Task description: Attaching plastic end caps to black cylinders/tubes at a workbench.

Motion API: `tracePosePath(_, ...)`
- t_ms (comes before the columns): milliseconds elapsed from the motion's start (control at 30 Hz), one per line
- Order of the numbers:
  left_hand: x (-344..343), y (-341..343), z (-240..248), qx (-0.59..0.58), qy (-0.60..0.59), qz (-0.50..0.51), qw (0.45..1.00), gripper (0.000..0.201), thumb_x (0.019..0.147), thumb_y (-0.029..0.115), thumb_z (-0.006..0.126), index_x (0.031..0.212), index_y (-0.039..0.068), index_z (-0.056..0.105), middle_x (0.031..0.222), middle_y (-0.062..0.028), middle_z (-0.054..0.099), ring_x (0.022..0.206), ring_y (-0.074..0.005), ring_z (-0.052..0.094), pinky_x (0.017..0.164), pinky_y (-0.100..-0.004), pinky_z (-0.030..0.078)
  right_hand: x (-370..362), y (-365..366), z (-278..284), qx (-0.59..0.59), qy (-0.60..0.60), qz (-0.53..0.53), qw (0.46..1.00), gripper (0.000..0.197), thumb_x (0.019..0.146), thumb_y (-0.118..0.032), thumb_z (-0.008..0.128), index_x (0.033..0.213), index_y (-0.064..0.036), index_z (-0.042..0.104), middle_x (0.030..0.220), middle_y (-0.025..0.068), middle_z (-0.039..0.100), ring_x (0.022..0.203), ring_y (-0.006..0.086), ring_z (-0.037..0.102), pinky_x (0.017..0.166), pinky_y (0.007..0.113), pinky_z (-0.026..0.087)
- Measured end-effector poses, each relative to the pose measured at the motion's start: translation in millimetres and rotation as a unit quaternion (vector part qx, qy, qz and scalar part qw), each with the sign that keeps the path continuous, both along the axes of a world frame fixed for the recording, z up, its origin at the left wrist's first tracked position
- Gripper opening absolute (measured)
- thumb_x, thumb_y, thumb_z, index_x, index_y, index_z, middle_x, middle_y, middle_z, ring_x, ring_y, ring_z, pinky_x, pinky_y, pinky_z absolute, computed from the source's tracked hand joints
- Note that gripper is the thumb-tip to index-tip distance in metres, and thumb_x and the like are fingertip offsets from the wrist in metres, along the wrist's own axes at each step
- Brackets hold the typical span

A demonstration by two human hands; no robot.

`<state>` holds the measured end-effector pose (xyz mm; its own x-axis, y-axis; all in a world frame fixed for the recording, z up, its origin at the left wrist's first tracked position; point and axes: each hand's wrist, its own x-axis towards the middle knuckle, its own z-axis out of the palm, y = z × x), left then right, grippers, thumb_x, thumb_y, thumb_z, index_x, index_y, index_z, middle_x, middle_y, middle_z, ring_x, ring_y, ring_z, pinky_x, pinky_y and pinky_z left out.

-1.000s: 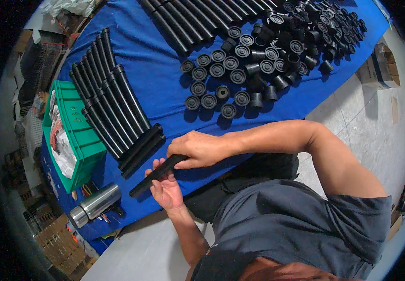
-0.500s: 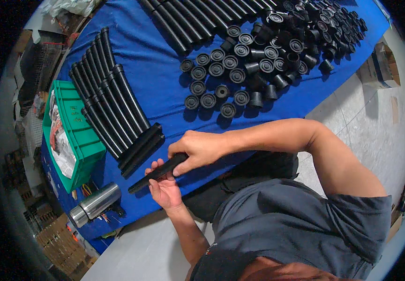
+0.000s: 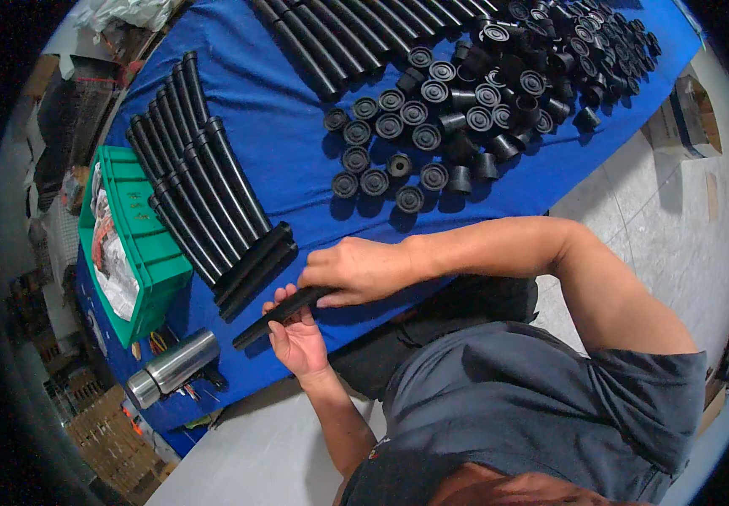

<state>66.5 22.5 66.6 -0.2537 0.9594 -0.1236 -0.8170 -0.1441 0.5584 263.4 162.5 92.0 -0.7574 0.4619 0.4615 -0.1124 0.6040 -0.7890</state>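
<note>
A short black plastic tube (image 3: 273, 323) lies slantwise across my left hand (image 3: 300, 341), whose palm faces up, with the thumb on the near side and the fingers on the far side. My right hand (image 3: 356, 270) is closed over the tube's upper right end and covers that end. The tube's lower left end sticks out past my left fingers. Just beyond it, rows of long black tubes (image 3: 213, 198) lie on the blue cloth (image 3: 272, 126), with a few shorter black tubes (image 3: 255, 274) across their near ends.
Many black round caps (image 3: 413, 112) spread over the far right, some upright, some on their sides. Further long tubes (image 3: 331, 42) line the back. A green crate (image 3: 158, 228) stands at the left, and a steel flask (image 3: 172, 368) lies near the table's left front edge.
My right hand has turned slightly and shifted a little left, its fingers now further over the tube's end. The left hand and the tube stay nearly in place.
</note>
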Motion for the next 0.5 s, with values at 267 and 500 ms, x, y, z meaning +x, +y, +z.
tracePosePath(267, -1, 1, -1, -0.002, -0.003, -0.002, 1.0, 0.032, 0.096, 0.018, 0.057, 0.123, 0.003, 0.052, 0.134, -0.02, 0.052, 0.13, -0.0343, 0.045, 0.113, -0.0495, 0.035, -1, -1, -7, 0.026, 0.028, -0.029, 0.999, 0.028, 0.083, -0.023, 0.069, 0.099, -0.0009, 0.062, 0.075, 0.0147, 0.063, 0.067, 0.0277, 0.064, 0.057, 0.037, 0.048)
tracePosePath(500, 1, 1, 0, -0.002, 0.006, 0.005, 1.0, 0.033, 0.097, 0.02, 0.056, 0.125, 0.004, 0.052, 0.135, -0.0195, 0.052, 0.132, -0.0339, 0.043, 0.113, -0.0494, 0.035, -6, 1, -11, 0.025, 0.004, -0.027, 0.999, 0.039, 0.079, -0.032, 0.071, 0.099, 0.0, 0.062, 0.076, 0.0196, 0.064, 0.072, 0.0349, 0.065, 0.061, 0.042, 0.051)
